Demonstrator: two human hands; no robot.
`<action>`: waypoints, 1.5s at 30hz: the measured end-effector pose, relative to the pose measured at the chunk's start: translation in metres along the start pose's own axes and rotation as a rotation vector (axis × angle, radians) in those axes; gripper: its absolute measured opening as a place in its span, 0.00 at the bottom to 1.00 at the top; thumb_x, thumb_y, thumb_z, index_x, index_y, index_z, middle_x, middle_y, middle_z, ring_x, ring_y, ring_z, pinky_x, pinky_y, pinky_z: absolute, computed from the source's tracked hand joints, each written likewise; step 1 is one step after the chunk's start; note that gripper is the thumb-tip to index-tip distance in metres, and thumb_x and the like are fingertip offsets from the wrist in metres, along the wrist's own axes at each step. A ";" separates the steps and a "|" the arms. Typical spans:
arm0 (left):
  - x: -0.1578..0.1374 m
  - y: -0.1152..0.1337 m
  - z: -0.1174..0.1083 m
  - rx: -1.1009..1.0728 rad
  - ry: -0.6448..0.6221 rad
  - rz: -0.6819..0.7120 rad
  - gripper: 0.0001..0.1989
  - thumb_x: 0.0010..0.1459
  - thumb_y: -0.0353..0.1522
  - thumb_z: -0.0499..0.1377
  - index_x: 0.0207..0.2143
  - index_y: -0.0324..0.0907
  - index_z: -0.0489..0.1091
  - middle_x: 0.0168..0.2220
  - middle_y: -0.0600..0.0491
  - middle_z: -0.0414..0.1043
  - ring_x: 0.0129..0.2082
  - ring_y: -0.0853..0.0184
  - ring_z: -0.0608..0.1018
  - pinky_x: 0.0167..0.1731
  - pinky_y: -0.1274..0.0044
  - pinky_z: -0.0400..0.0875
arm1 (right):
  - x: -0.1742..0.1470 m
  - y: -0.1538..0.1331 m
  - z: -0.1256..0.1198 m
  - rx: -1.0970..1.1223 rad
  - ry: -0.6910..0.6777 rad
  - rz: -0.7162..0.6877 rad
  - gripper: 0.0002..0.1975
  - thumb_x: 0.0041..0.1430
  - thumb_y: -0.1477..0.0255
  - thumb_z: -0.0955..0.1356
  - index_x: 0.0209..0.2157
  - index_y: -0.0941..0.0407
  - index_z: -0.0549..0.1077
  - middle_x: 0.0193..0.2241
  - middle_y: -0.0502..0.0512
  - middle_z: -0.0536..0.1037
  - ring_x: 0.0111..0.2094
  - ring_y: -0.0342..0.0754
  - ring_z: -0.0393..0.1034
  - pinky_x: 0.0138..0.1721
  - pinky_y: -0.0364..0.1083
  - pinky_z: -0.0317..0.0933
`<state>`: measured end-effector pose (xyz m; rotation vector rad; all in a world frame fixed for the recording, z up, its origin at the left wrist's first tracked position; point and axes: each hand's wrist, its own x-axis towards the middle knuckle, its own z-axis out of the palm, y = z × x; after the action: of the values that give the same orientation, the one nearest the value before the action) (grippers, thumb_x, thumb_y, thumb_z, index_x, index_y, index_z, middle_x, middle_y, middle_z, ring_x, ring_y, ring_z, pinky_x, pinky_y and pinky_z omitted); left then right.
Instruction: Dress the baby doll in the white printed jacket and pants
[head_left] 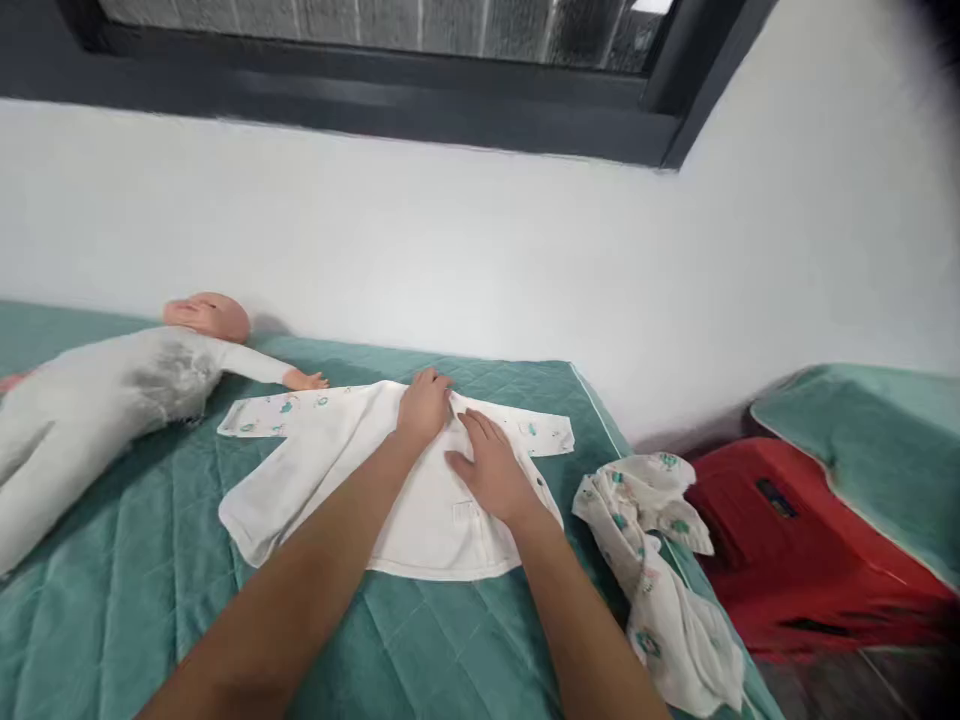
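Note:
A white baby shirt [442,500] lies spread on a green quilted cover, its printed sleeves stretched out to both sides. At the shirt's neckline, my left hand [426,405] has its fingers closed on the fabric; the fingertips are partly hidden. My right hand [491,465] rests on the upper right of the shirt front, fingers stretched out and thumb apart. A small label shows on the fabric below my right hand. The left sleeve [270,412] reaches close to the hand of a baby doll [187,350].
The doll lies on its back at the left of the quilted cover [427,650]. To the right, a crumpled printed baby garment [660,580] sits along the cover's edge. Beyond that edge stands a red plastic object [780,540] under green cloth [877,440]. A white wall [465,250] runs behind.

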<state>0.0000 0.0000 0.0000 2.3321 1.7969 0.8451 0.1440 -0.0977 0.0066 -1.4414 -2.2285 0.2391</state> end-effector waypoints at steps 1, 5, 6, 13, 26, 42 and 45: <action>0.000 0.000 0.000 0.000 0.000 0.002 0.15 0.65 0.29 0.49 0.48 0.41 0.72 0.48 0.46 0.71 0.50 0.56 0.71 0.50 0.67 0.67 | -0.001 0.000 0.000 0.003 0.006 -0.002 0.28 0.63 0.69 0.64 0.62 0.65 0.59 0.63 0.66 0.61 0.65 0.58 0.51 0.66 0.57 0.47; -0.003 0.001 -0.001 -0.006 -0.021 0.031 0.18 0.62 0.24 0.48 0.48 0.42 0.72 0.48 0.47 0.73 0.52 0.58 0.70 0.53 0.68 0.65 | -0.002 0.003 -0.001 0.032 0.051 0.037 0.27 0.62 0.72 0.63 0.61 0.63 0.60 0.62 0.65 0.62 0.64 0.56 0.53 0.65 0.56 0.49; -0.004 0.001 -0.002 -0.008 -0.031 0.044 0.18 0.61 0.23 0.49 0.48 0.43 0.72 0.48 0.48 0.73 0.52 0.58 0.70 0.53 0.67 0.65 | -0.002 0.004 -0.002 0.043 0.068 0.060 0.26 0.61 0.74 0.63 0.60 0.63 0.61 0.61 0.65 0.64 0.63 0.56 0.54 0.65 0.55 0.50; -0.012 0.007 -0.014 -0.020 -0.004 0.101 0.17 0.59 0.22 0.50 0.47 0.42 0.71 0.49 0.49 0.72 0.53 0.58 0.69 0.52 0.66 0.65 | 0.001 0.000 -0.007 0.081 0.193 0.197 0.10 0.59 0.77 0.62 0.41 0.57 0.72 0.50 0.60 0.73 0.54 0.55 0.64 0.58 0.54 0.58; -0.015 0.005 -0.010 -0.120 -0.144 0.181 0.19 0.57 0.24 0.51 0.45 0.45 0.75 0.50 0.52 0.73 0.51 0.61 0.72 0.54 0.67 0.64 | -0.001 -0.008 -0.017 0.262 0.242 0.403 0.10 0.63 0.72 0.60 0.40 0.53 0.71 0.34 0.53 0.78 0.36 0.50 0.72 0.38 0.47 0.60; -0.005 0.021 -0.005 -0.291 0.176 -0.113 0.13 0.52 0.23 0.56 0.38 0.43 0.71 0.43 0.49 0.69 0.48 0.59 0.68 0.51 0.69 0.66 | -0.006 -0.013 -0.013 0.352 0.282 0.300 0.19 0.61 0.68 0.62 0.53 0.53 0.67 0.53 0.56 0.73 0.54 0.53 0.67 0.57 0.54 0.59; -0.010 0.025 -0.008 -0.303 0.101 -0.162 0.04 0.57 0.29 0.55 0.35 0.43 0.69 0.38 0.51 0.72 0.42 0.61 0.71 0.42 0.71 0.68 | -0.009 -0.016 -0.010 0.266 0.212 0.311 0.25 0.57 0.71 0.64 0.57 0.59 0.64 0.55 0.62 0.70 0.58 0.57 0.62 0.60 0.57 0.57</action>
<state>0.0167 -0.0185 0.0124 1.9625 1.7239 1.1367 0.1390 -0.1136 0.0192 -1.5773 -1.7274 0.4440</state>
